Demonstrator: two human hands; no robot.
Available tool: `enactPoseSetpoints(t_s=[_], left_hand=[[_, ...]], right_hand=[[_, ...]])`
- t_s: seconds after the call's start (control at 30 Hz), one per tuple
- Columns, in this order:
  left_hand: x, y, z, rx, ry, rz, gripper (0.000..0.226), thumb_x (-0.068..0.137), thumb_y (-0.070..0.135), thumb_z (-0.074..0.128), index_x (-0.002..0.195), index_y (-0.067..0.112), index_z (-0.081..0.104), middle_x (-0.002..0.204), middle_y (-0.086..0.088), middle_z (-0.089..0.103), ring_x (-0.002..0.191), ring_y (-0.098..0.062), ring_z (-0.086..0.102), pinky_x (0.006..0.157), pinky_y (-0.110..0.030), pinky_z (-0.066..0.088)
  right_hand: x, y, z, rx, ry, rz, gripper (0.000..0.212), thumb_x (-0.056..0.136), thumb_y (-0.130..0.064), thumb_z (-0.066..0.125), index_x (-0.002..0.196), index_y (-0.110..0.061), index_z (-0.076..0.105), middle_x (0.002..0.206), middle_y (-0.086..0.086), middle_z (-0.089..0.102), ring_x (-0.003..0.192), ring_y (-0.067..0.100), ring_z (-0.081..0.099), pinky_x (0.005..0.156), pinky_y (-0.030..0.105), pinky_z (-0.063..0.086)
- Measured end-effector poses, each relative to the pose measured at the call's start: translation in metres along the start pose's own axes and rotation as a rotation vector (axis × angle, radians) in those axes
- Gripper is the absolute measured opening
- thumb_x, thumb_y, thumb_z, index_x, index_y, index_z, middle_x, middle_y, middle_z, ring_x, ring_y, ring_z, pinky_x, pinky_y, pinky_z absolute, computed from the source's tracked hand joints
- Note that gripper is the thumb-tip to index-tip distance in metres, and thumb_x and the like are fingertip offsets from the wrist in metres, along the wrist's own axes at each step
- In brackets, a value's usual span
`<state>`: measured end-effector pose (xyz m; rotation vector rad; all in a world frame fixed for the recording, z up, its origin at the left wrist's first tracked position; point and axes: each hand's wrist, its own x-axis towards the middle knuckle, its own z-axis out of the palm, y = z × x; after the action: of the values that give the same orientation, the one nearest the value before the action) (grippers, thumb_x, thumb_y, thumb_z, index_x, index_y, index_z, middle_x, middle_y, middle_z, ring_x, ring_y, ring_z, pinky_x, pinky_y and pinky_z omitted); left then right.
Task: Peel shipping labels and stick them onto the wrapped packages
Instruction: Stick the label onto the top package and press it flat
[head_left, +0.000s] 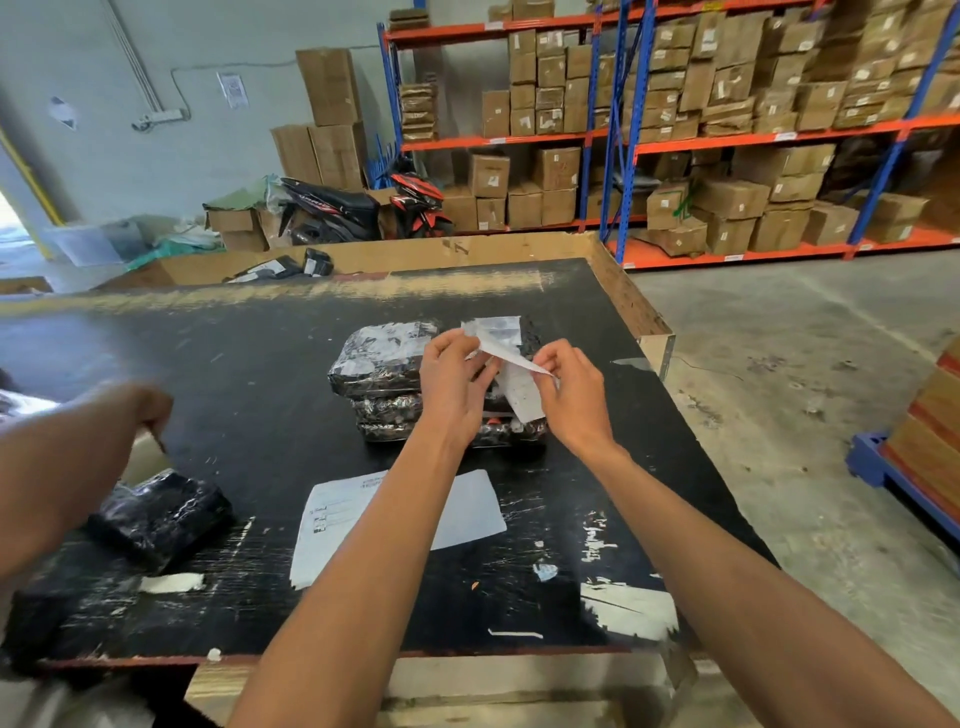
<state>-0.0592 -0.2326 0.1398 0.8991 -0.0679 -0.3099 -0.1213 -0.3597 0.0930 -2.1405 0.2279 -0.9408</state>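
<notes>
A stack of black wrapped packages (382, 364) lies mid-table on the black table (260, 364). Above the stack I hold a white shipping label (511, 358) between both hands. My left hand (452, 382) pinches its left part, and my right hand (569, 387) pinches its right edge. One layer of the label bends downward, away from the other layer that sticks up toward the back. A white sheet of labels (467, 512) lies on the table nearer to me, partly under my left forearm.
Another person's arm (62, 467) reaches in from the left above a black wrapped package (161, 512). Paper scraps dot the near table edge. A cardboard bin (467, 252) stands behind the table. Shelves of cartons and a motorbike (363, 208) fill the back. A blue pallet (893, 478) stands at the right.
</notes>
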Motion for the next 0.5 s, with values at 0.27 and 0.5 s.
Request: enactPoseSetpoints(t_s=[0.27,0.5], left_hand=[[0.019,0.003,0.009,0.277,0.098,0.130,0.025,0.101,0.022,0.054,0.121,0.006,0.057,0.116,-0.012,0.064,0.109,-0.023,0.063,0.100,-0.035,0.051],[0.039,0.020,0.020,0.672,0.013,0.118,0.009,0.094,0.003,0.064,0.101,0.000,0.069,0.095,-0.009,0.075,0.078,-0.015,0.071,0.057,-0.018,0.055]], right_hand=[[0.037,0.008,-0.026,0.419,-0.060,0.410,0.005,0.098,-0.020,0.060,0.102,-0.022,0.058,0.104,-0.001,0.068,0.098,0.020,0.066,0.083,0.039,0.057],[0.062,0.003,-0.021,0.586,-0.188,0.482,0.016,0.099,-0.013,0.060,0.114,-0.010,0.060,0.116,0.008,0.071,0.107,0.023,0.069,0.090,0.044,0.059]])
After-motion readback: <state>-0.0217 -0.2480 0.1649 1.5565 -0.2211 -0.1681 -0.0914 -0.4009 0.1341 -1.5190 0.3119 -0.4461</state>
